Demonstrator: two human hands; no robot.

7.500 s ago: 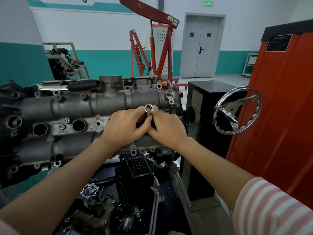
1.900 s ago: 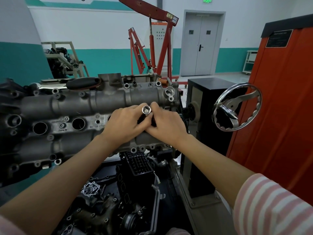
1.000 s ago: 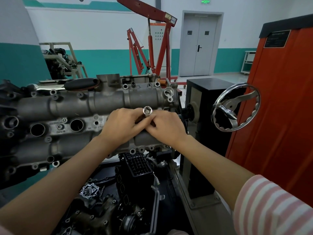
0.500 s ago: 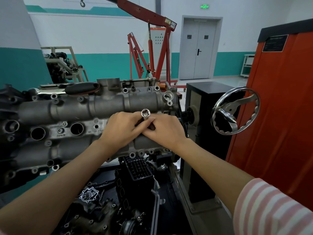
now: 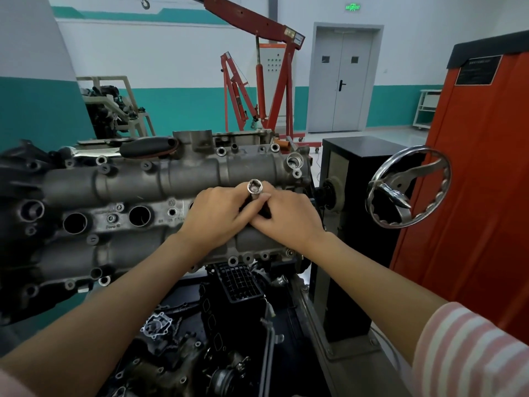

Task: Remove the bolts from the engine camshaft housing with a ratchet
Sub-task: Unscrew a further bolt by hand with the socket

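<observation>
Grey camshaft housing on its stand, long axis running left to right across the view, bolt bosses along top and bottom edges. Behind it, red engine crane; to the right, orange cabinet and chrome handwheel. Over the housing's right half, left hand and right hand pressed together, fingers curled and clamped on a ratchet. Ratchet's socket sticking up between the thumbs, open hex end tilted up toward the camera; handle hidden, so its axis cannot be told.
</observation>
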